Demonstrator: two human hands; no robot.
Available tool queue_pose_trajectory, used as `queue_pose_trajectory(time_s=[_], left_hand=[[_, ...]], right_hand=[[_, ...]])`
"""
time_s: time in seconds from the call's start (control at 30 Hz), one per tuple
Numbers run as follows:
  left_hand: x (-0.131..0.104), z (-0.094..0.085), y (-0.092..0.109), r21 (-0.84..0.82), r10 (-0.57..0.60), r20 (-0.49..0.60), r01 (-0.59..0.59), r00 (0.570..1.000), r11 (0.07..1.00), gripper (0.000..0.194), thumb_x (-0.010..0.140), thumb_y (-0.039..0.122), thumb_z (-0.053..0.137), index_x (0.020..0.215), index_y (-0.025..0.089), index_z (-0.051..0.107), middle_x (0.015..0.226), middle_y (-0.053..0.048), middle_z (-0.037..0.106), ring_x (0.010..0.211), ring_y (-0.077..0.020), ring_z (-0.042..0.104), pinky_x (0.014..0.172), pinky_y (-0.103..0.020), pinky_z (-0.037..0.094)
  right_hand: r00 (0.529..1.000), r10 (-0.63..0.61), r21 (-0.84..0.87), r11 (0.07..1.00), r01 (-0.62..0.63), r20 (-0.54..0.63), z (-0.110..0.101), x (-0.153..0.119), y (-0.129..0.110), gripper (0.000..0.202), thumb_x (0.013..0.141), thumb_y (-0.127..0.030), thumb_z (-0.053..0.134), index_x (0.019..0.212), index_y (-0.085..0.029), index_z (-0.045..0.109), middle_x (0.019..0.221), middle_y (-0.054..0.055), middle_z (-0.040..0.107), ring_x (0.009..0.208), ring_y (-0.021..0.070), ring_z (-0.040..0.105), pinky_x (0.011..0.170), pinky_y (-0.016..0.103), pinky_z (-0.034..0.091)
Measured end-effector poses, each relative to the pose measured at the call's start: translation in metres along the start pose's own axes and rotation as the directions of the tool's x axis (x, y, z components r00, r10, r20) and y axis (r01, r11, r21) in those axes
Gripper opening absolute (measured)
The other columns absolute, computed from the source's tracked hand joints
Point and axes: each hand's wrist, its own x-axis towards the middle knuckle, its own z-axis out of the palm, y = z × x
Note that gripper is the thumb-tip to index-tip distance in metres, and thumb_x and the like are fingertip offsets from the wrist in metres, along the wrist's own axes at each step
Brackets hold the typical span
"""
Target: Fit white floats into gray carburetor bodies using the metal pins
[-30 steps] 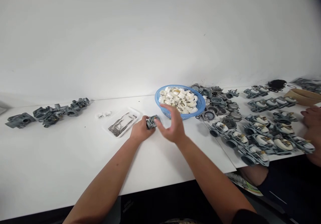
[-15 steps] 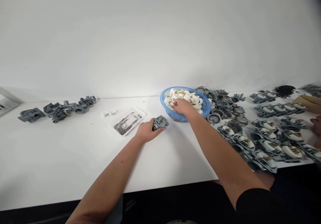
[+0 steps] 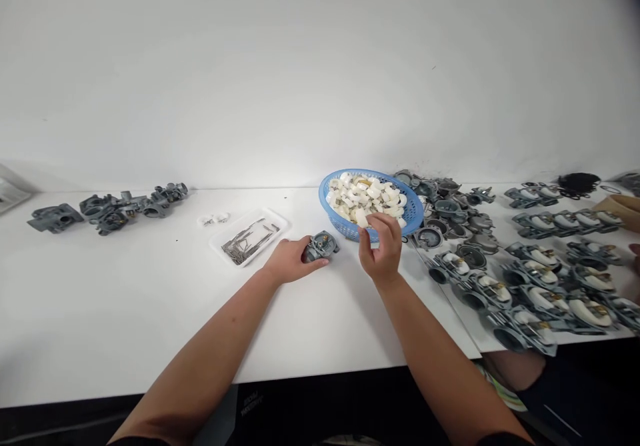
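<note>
My left hand (image 3: pixel 290 261) is closed around a grey metal carburetor body (image 3: pixel 321 246), which rests on the white table with its open side up. In front of the blue basket (image 3: pixel 333 216), my right hand (image 3: pixel 383 249) pinches a white plastic carburetor float (image 3: pixel 361 217) at its fingertips; part of the float is hidden by the fingers. Many more white floats (image 3: pixel 367 194) fill the basket. Left of my left hand lies a white tray (image 3: pixel 214 238) with thin metal pins (image 3: pixel 245 243). Two small white pieces (image 3: pixel 213 220) sit just behind the tray.
Several carburetor bodies (image 3: pixel 107 213) stand at the back left. Right of the basket are piled grey float bowls (image 3: pixel 450 209) and rows of carburetors with floats fitted (image 3: pixel 545 299). Farther right are black rings (image 3: pixel 579 183) and a brown container (image 3: pixel 620 209). Another person's leg (image 3: pixel 515 369) shows below the table edge.
My right hand has come out of the basket toward me, bringing a white float. My left hand still holds the carburetor body in about the same place. The view has shifted slightly.
</note>
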Motion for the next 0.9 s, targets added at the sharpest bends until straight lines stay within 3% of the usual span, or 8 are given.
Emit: queue_pose_trajectory(time_s=[0.13,0.3,0.47,0.63,0.77,0.9], left_hand=[[0.001,0.002,-0.001,-0.06,0.064,0.015,-0.063,0.998,0.996,0.058,0.078,0.079,0.054,0.086,0.022,0.051,0.069,0.001,0.065,0.062,-0.0192,0.059,0.062,-0.03,0.038],[0.002,0.005,-0.002,-0.096,0.081,0.009,-0.079,0.997,0.992,0.06,0.072,0.08,0.061,0.085,0.021,0.053,0.069,0.001,0.063,0.063,-0.0185,0.057,0.064,-0.03,0.04],[0.004,0.008,-0.007,-0.234,-0.007,0.048,0.018,0.999,0.972,0.081,0.061,0.078,0.073,0.114,0.021,0.055,0.069,0.002,0.062,0.064,-0.019,0.059,0.056,-0.028,0.039],[0.004,0.007,-0.009,-0.252,-0.003,0.076,0.022,0.997,0.968,0.094,0.059,0.076,0.076,0.13,0.02,0.05,0.069,0.003,0.062,0.066,-0.0193,0.06,0.059,-0.028,0.04],[0.002,0.001,-0.006,-0.211,-0.06,0.058,0.071,0.997,0.975,0.094,0.073,0.078,0.061,0.145,0.022,0.038,0.071,0.003,0.063,0.069,-0.0198,0.062,0.061,-0.028,0.04],[-0.001,-0.001,0.004,-0.113,-0.154,0.021,0.156,0.988,0.981,0.085,0.084,0.079,0.044,0.146,0.02,0.039,0.076,0.001,0.067,0.071,-0.0208,0.063,0.061,-0.029,0.04]], right_hand=[[0.999,-0.027,0.083,0.996,0.025,0.028,0.007,-0.016,-0.006,0.032,0.092,-0.014,0.055,0.122,-0.023,0.059,0.103,0.011,0.064,0.095,0.0249,0.063,0.082,0.042,0.053],[0.988,-0.022,0.213,0.977,-0.011,0.151,0.015,-0.022,-0.013,0.034,0.092,-0.01,0.054,0.124,-0.023,0.057,0.098,0.009,0.069,0.088,0.0225,0.063,0.079,0.041,0.052],[0.974,0.034,0.274,0.957,-0.096,0.224,0.017,-0.025,-0.01,0.03,0.095,-0.013,0.051,0.123,-0.024,0.058,0.104,0.01,0.069,0.098,0.0242,0.063,0.087,0.043,0.054],[0.96,0.146,0.301,0.929,-0.217,0.24,0.018,-0.032,-0.007,0.027,0.098,-0.019,0.047,0.124,-0.024,0.055,0.109,0.011,0.066,0.102,0.0245,0.064,0.089,0.045,0.054],[0.925,0.265,0.395,0.845,-0.359,0.272,0.02,-0.039,-0.008,0.026,0.1,-0.027,0.045,0.125,-0.023,0.048,0.113,0.013,0.062,0.106,0.0252,0.064,0.089,0.045,0.056],[0.926,0.293,0.472,0.799,-0.374,0.239,0.02,-0.041,-0.015,0.024,0.101,-0.029,0.044,0.124,-0.023,0.045,0.11,0.012,0.06,0.101,0.0231,0.066,0.088,0.043,0.057]])
